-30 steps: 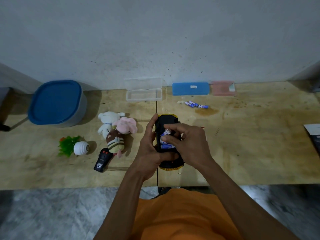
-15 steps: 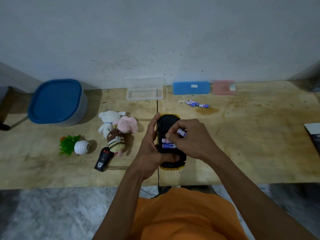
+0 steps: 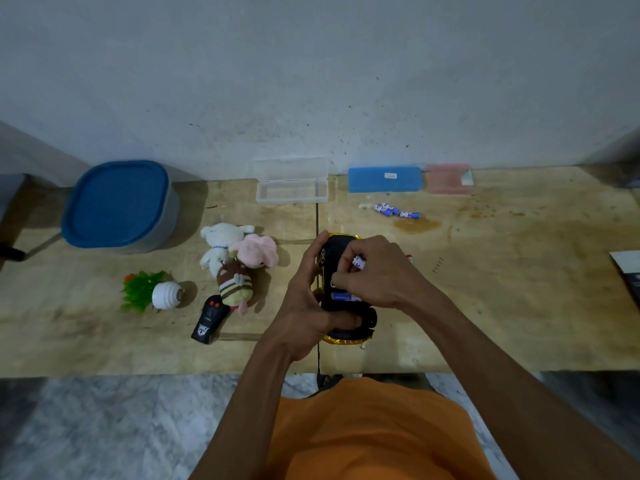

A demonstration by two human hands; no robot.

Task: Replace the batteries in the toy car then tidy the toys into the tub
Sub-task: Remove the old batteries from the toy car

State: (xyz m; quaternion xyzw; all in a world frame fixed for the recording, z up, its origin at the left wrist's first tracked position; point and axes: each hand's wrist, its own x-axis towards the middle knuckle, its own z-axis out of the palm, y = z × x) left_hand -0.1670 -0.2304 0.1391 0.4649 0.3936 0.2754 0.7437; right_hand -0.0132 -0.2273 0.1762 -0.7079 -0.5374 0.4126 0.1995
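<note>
The left hand (image 3: 304,306) is gripping the toy car (image 3: 341,271) belly-up at the table's (image 3: 519,289) near middle, thumb hooked over its near end. The right hand (image 3: 377,271) is pinching a battery (image 3: 358,263) above the open bay. Probably light, rigid plastic; the small, smooth cell wants a fingertip hold by its ends

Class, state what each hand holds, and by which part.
Left hand grips the upturned toy car by its side and rear end. Right hand pinches a battery near one end.
</note>
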